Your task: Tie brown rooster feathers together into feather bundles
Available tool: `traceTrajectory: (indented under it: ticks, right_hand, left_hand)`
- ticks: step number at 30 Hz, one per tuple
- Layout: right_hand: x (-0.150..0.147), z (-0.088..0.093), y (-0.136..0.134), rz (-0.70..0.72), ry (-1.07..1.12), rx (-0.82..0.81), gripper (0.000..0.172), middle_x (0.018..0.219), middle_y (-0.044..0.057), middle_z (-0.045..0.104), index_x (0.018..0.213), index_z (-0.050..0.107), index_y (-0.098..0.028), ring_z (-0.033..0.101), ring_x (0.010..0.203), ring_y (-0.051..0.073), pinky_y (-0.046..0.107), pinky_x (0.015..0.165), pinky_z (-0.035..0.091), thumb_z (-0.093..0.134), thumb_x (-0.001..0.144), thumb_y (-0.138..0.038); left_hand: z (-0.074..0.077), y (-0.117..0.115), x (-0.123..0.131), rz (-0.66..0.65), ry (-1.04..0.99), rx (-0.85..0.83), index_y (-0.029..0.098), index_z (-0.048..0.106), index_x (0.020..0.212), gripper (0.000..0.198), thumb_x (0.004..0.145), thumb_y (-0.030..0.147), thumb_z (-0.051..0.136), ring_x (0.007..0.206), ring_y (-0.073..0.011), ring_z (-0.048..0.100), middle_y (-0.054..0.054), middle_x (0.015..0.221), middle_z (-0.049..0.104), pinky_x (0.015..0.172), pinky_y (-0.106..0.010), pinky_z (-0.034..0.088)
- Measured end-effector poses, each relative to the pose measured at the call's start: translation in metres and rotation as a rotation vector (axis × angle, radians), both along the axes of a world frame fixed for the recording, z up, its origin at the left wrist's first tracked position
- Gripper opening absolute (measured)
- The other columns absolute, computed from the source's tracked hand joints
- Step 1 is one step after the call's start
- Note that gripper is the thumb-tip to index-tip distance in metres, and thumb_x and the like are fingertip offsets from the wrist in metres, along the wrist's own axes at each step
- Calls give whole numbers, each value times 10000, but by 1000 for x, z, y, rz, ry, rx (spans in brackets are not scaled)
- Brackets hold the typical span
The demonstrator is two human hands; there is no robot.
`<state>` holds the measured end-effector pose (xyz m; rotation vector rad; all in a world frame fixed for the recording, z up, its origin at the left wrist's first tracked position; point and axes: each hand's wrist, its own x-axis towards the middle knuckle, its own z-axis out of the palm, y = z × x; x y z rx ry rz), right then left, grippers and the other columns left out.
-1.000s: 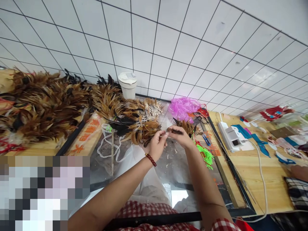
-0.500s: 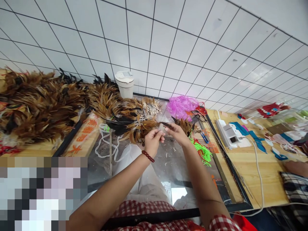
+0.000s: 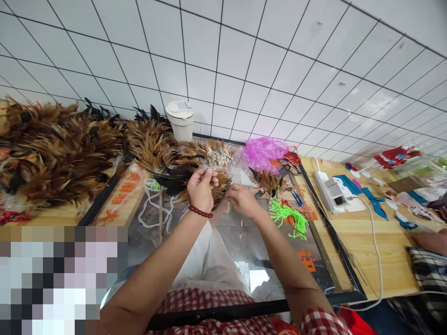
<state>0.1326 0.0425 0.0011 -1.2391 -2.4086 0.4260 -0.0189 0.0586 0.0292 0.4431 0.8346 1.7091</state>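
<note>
My left hand [image 3: 202, 190], with a beaded bracelet [image 3: 200, 212] at its wrist, is raised over the pile of brown feathers [image 3: 218, 188]. Its thumb and fingers are pinched together, and whatever lies between them is too small to make out. Long black feathers [image 3: 172, 180] lie just left of it. My right hand [image 3: 242, 200] is at the pile's right edge, fingers curled together, their tips against or close to the feathers. What it grips is hidden. To its right are a small feather bunch [image 3: 268, 183] and bright green strands [image 3: 288, 217] with red cord.
A white lidded bin [image 3: 180, 122] stands by the tiled wall. Pink plastic [image 3: 263, 153], scissors [image 3: 292, 168] and a blue pen-like tool [image 3: 297, 198] lie right. A white power strip [image 3: 335, 193] trails a cable. Large feather heaps [image 3: 59, 149] cover the left. Another person's arm [image 3: 431, 244] shows far right.
My hands were together at a dark feather and are now apart. The left has moved left and up; the right has shifted left and down toward the brown pile. The dark feather no longer shows.
</note>
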Motion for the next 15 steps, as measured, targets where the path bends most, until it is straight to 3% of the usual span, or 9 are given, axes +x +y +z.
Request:
traceTrajectory:
  ticks: [3, 5, 8, 10, 15]
  right_hand:
    - [16, 7, 4, -86, 131, -101, 146, 807, 48, 604, 810, 675, -164, 540, 747, 147, 270, 718, 420, 543, 774, -111]
    - [28, 15, 5, -150, 275, -295, 66, 684, 6, 579, 761, 640, -157, 504, 619, 114, 241, 620, 399, 580, 769, -184]
    - [39, 24, 4, -162, 456, -678, 223, 564, -31, 543, 710, 579, -157, 479, 524, 94, 212, 517, 349, 647, 744, -366]
    - [41, 26, 3, -155, 491, -810, 306, 558, -26, 557, 691, 578, -148, 477, 515, 89, 206, 496, 333, 671, 716, -439]
    - [43, 20, 7, -220, 535, -636, 347, 520, -55, 459, 584, 562, -148, 381, 501, 63, 207, 495, 307, 674, 706, -453]
  left_hand:
    - [3, -2, 1, -16, 2, -2, 146, 561, 773, 350, 581, 317, 798, 463, -51, 521, 19, 616, 628, 448, -171, 398]
    - [5, -5, 4, -17, 17, -9, 145, 559, 769, 344, 592, 326, 792, 461, -54, 521, 12, 620, 633, 443, -174, 398]
    - [9, -9, 7, -29, 43, -3, 143, 571, 778, 342, 594, 333, 788, 457, -57, 521, 6, 626, 643, 434, -177, 397]
    - [11, -11, 8, -70, 62, 0, 138, 586, 773, 341, 582, 333, 792, 458, -56, 520, 6, 623, 643, 434, -176, 399]
    - [13, -14, 8, -292, 113, -73, 111, 631, 702, 309, 553, 315, 809, 504, -61, 548, -18, 629, 644, 473, -176, 434]
